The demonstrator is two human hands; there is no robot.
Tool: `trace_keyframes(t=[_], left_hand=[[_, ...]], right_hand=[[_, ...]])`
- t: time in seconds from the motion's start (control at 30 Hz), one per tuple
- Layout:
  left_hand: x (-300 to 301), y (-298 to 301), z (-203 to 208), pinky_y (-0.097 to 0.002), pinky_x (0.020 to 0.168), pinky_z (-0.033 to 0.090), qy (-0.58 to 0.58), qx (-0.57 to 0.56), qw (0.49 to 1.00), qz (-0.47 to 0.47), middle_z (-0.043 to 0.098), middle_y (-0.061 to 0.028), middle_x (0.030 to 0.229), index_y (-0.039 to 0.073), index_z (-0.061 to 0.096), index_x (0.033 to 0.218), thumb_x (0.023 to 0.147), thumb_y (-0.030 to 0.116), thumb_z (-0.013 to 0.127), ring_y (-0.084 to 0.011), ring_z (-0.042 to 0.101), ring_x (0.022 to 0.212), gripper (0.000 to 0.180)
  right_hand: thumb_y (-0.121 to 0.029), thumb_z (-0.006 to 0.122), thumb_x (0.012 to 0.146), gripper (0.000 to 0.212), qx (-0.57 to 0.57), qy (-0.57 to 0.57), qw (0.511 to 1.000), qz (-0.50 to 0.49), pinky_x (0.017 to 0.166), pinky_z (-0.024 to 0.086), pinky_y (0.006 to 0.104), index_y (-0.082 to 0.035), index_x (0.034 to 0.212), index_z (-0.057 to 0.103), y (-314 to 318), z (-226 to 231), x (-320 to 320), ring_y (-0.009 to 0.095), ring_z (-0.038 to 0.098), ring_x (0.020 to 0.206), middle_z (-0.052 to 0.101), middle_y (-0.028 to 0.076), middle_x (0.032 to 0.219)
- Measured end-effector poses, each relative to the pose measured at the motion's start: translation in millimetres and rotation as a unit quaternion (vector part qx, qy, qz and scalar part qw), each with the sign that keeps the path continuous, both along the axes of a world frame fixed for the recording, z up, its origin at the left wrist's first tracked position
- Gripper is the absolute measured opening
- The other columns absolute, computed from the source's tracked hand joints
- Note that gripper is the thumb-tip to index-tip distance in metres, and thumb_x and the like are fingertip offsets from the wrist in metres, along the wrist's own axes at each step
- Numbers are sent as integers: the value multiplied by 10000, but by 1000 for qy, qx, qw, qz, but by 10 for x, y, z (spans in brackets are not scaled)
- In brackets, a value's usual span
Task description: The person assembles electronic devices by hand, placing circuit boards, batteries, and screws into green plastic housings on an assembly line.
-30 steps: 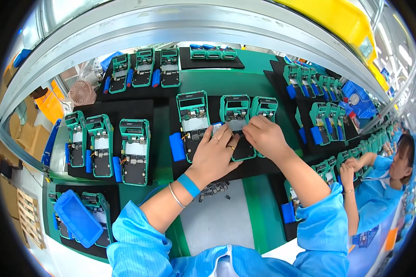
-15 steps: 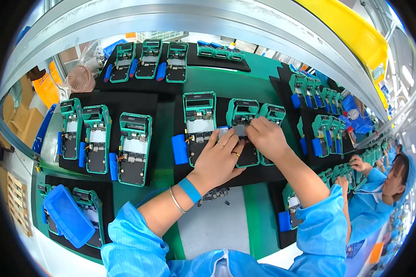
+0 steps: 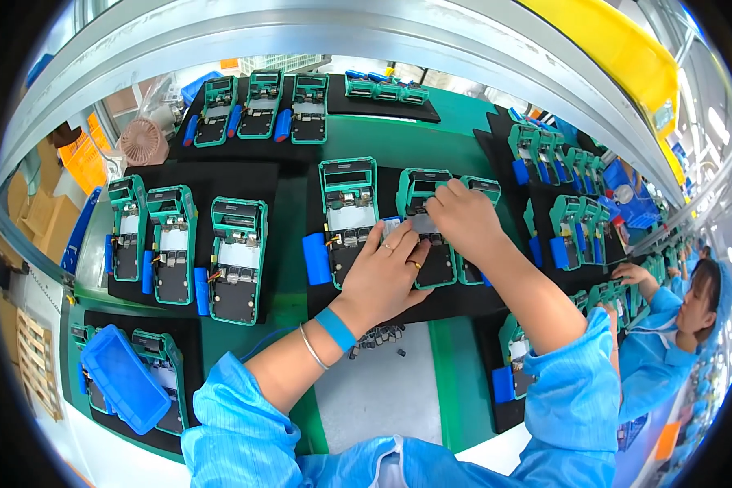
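Note:
Green-framed handheld device housings lie on a black mat in front of me, with my hands over the middle housing [image 3: 425,181]. My left hand [image 3: 389,264] rests palm down on it, fingers spread, thumb apart toward its lower edge. Just above, my right hand [image 3: 466,218] bends over the same housing, its fingers closed in a pinch. A small pale translucent piece [image 3: 420,224] shows at the right fingertips; its exact shape is hidden. To the left stands another housing [image 3: 349,220] with a blue wrapped battery [image 3: 316,259] beside it. A third housing [image 3: 480,189] is partly covered by my right hand.
More housings [image 3: 237,256] with blue batteries lie on mats left, behind and right. A blue tray [image 3: 126,380] sits on housings at lower left. Small dark parts [image 3: 378,337] lie before me. A metal beam [image 3: 366,32] crosses above; a co-worker [image 3: 667,342] is at right.
My right hand has shifted slightly up and left, its fingertips lifted a little, and the pale piece shows more clearly. My left hand has barely moved. The co-worker's hand has lowered.

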State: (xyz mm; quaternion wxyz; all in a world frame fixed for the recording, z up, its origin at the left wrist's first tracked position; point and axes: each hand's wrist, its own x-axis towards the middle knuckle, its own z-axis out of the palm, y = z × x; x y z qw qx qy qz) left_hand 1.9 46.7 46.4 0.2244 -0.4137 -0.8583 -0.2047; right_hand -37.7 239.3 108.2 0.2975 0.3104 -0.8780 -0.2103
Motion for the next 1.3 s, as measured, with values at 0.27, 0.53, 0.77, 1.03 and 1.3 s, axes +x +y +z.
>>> trace_keyframes(t=[0.27, 0.53, 0.77, 1.03, 1.3], left_hand=[[-29, -69, 5, -492, 1136, 322, 23, -10, 1000, 11, 529, -120, 1288, 39, 623, 1257, 764, 409, 755, -281, 396, 1365, 630], [-30, -44, 42, -505, 1133, 337, 29, -31, 999, -9, 512, -121, 1280, 18, 606, 1277, 764, 398, 773, -289, 385, 1383, 659], [-7, -50, 37, -531, 1142, 313, 1, -31, 999, -15, 501, -127, 1325, 23, 599, 1287, 779, 386, 771, -319, 383, 1389, 648], [75, 283, 239, -496, 1078, 370, 28, 24, 996, -75, 481, -185, 1353, 49, 547, 1334, 797, 309, 753, -351, 464, 1280, 631], [-14, 1070, 174, -452, 999, 432, 41, 15, 996, -75, 515, -169, 1308, 73, 610, 1286, 785, 335, 773, -354, 502, 1217, 588]], right_hand=[[-74, 751, 756, 148, -300, -92, 944, 100, 599, 487, 393, -75, 826, 620, -222, -2, 788, 296, 588, 688, 583, 74, 738], [-109, 717, 757, 187, -241, -290, 920, 107, 701, 554, 351, -100, 936, 660, -140, -904, 1606, 244, 623, 834, 623, 33, 914], [-146, 599, 764, 89, -190, -265, 943, 74, 718, 543, 378, -80, 824, 607, -332, -1006, 1665, 250, 624, 914, 611, 79, 920], [-166, 583, 776, 112, -192, -235, 944, 132, 772, 497, 341, -127, 878, 607, -23, -931, 1679, 205, 606, 999, 625, 36, 989], [-195, 679, 843, 149, -410, -320, 851, -72, 707, 547, 419, -96, 947, 641, -150, -993, 1901, 308, 657, 840, 610, 106, 893]])
